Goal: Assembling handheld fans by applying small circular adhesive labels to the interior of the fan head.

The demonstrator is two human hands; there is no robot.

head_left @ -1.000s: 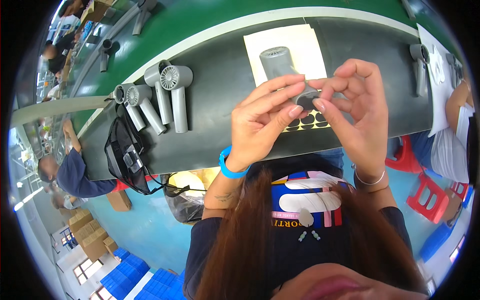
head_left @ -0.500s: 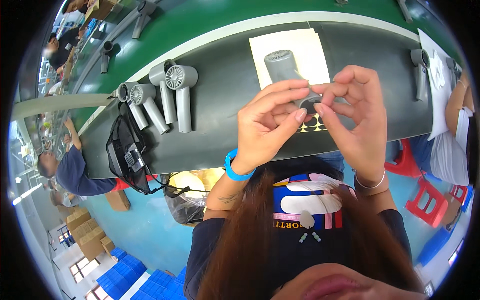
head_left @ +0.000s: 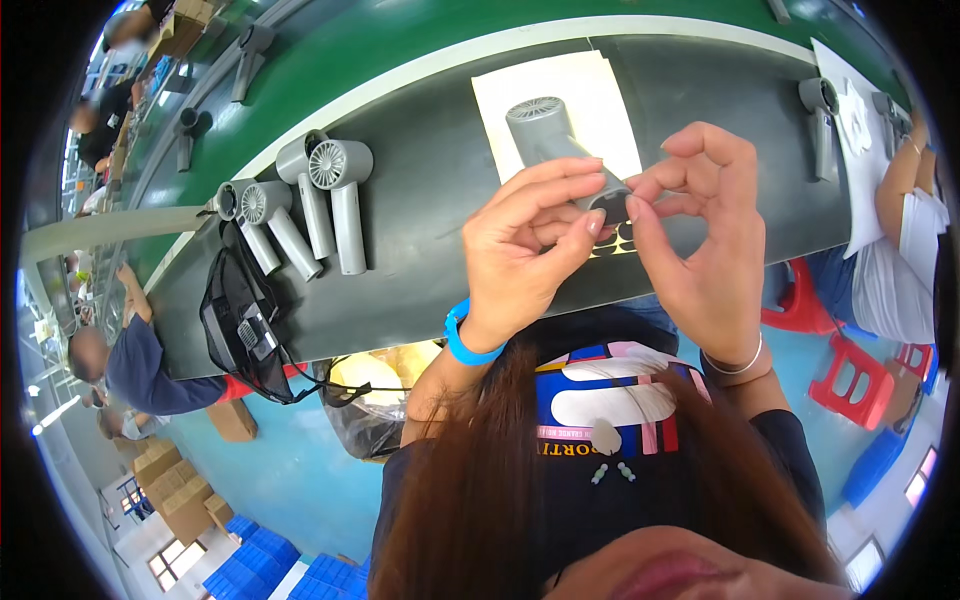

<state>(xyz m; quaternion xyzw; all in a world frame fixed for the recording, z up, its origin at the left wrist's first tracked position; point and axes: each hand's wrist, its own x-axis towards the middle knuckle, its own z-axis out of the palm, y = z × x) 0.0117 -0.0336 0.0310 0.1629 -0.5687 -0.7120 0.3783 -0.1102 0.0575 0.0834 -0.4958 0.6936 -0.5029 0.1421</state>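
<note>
Lettering [head_left: 570, 449], yellow, marks the dark shirt [head_left: 575, 500] – smooth grey fan [head_left: 537, 132], slotted round head over pale paper [head_left: 604, 100], handle held in left hand [head_left: 515, 245]; right hand [head_left: 708, 215] narrowed at its end – grip unclear.

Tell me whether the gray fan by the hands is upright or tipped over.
Tipped: the gray fan slants, its grilled head over the pale yellow sheet and its handle running back into the left hand.

Blue floor [head_left: 300, 490], red plastic stool [head_left: 850, 408] at right, pale wall [head_left: 88, 465], window [head_left: 177, 564] at lower left, strip light [head_left: 56, 415]
</note>
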